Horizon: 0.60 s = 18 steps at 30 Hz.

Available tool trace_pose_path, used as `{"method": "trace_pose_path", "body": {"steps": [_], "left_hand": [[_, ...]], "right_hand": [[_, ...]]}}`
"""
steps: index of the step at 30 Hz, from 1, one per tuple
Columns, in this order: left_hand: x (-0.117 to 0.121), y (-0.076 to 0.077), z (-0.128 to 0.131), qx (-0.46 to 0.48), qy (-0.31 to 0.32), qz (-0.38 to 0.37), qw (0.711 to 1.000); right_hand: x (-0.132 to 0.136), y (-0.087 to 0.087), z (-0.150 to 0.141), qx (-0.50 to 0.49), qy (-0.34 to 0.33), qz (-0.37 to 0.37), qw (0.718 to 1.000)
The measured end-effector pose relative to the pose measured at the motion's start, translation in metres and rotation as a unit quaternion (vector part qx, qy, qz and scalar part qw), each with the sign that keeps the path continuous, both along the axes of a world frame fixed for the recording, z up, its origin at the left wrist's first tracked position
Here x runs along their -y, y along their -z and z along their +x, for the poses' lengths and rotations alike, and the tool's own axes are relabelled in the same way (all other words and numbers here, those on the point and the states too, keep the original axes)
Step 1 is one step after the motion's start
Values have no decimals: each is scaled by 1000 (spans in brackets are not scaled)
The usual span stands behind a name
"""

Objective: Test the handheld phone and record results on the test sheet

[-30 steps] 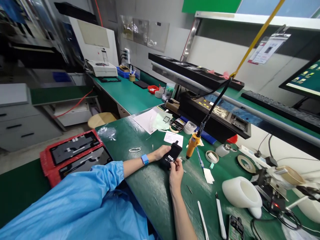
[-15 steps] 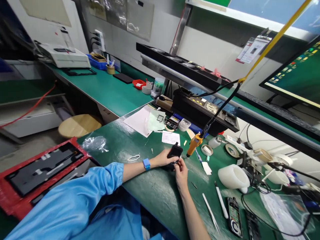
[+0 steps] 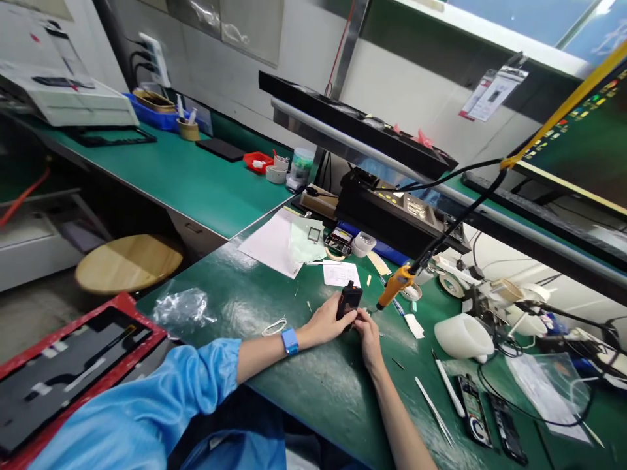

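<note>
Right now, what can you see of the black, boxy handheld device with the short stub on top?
The black, boxy handheld device looks like plastic, with a short stub at its top and a dark front panel. It is held tilted, stub end up, over the green workbench. The left hand grips its side and lower front; the right hand has its fingertips at the lower right edge. Its lower end is hidden.

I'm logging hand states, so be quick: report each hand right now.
Left hand: closed on the black handheld radio.
Right hand: fingers curled at the radio's lower end; whether they grip anything cannot be told.
</note>
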<state>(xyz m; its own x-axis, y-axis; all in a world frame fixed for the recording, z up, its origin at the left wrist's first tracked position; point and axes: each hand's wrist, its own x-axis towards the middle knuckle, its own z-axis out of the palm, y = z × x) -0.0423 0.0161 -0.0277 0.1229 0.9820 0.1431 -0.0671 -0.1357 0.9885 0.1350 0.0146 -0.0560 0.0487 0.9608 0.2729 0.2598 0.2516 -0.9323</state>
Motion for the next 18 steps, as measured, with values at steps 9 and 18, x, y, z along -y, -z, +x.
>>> {"method": "trace_pose_path", "body": {"steps": [9,18], "left_hand": [[-41,-5,-23,163,-186,-75,966],[-60,-17,-44,277,-230,-150,921]], "right_hand": [[-49,1,-31,209,-9,110,972],[-3,16,-36,335,-7,154,929]]}}
